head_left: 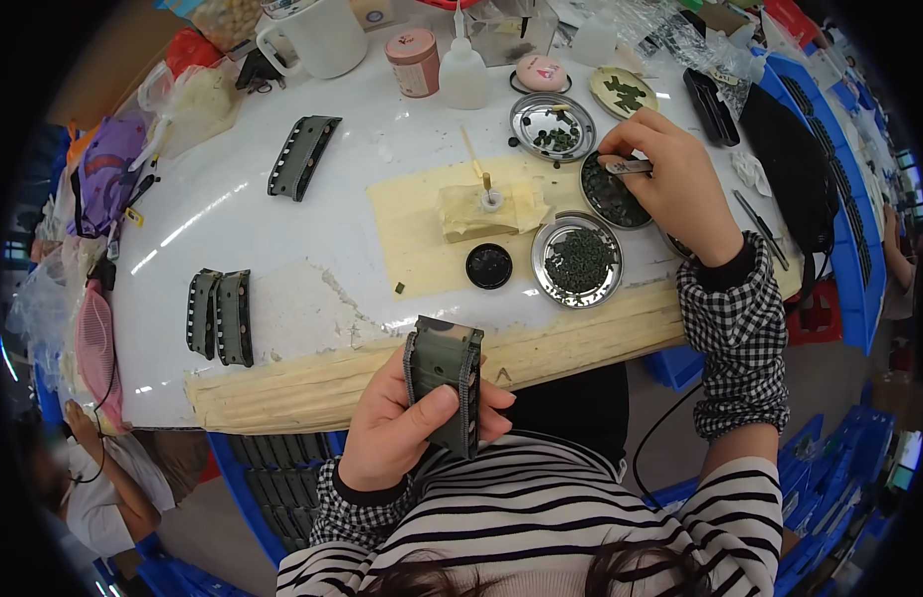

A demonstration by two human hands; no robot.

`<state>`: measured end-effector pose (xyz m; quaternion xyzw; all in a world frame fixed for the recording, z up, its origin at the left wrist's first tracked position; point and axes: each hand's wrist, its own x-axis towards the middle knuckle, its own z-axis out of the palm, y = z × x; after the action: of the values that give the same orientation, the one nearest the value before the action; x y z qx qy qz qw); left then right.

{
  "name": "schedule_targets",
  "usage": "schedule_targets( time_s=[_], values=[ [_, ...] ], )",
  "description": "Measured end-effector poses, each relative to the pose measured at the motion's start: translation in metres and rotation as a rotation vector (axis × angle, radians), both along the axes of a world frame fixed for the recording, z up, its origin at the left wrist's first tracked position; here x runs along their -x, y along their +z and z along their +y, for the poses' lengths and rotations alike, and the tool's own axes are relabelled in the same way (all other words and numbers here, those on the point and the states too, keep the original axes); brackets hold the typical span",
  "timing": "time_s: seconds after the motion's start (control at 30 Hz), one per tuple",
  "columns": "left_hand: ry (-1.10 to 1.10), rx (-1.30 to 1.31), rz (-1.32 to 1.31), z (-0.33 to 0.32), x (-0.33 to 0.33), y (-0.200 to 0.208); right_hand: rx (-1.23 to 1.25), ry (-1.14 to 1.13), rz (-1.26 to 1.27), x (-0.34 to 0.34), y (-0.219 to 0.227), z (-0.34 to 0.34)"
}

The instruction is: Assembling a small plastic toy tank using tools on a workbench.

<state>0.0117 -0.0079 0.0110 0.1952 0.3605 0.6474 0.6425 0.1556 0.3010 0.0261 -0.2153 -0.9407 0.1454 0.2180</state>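
Holding a dark green curved shell [444, 373] in the left hand [377, 443], with fingers wrapped around its sides and the thumb across the front. Overlapping the near edge of the counter [208, 219] in this view, but can't tell how high above it.

Over on the right, pinching metal tweezers [629, 167] in the right hand [675, 179], with fingers pressed together on them and angled over a dark-filled round dish [592, 212]. Can't make out if anything's caught in the tips.

Pretty tight around there tbh: hemmed in by a metal dish of green bits [606, 289] on the near side and a smaller-looking metal dish [524, 117] on the far left. Also crowded along the right edge by a black bag [795, 169] and a blue crate [820, 209].

Way roomier on the left, with a wide stretch of white surface between a lone shell [302, 157], a pair of shells [235, 316] just behind the wooden edge strip [312, 398], and the yellowish paper sheet [397, 229].
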Motion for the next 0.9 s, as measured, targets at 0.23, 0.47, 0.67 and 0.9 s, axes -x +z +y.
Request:
schedule_targets(
  time_s=[0.23, 0.47, 0.67, 0.9],
  values=[
    [0.101, 0.039, 0.065, 0.000, 0.001, 0.001, -0.009, 0.035, -0.074, 0.001, 0.002, 0.002],
    [0.099, 0.042, 0.085, 0.002, 0.003, -0.001, -0.066, 0.113, -0.135, 0.001, 0.005, 0.006],
    [0.113, 0.056, 0.082, 0.001, 0.002, -0.002, -0.033, 0.157, -0.185, -0.001, 0.000, 0.012],
    [0.131, 0.062, 0.119, -0.003, 0.002, -0.002, -0.001, 0.190, -0.183, 0.000, 0.000, 0.018]
  ],
)
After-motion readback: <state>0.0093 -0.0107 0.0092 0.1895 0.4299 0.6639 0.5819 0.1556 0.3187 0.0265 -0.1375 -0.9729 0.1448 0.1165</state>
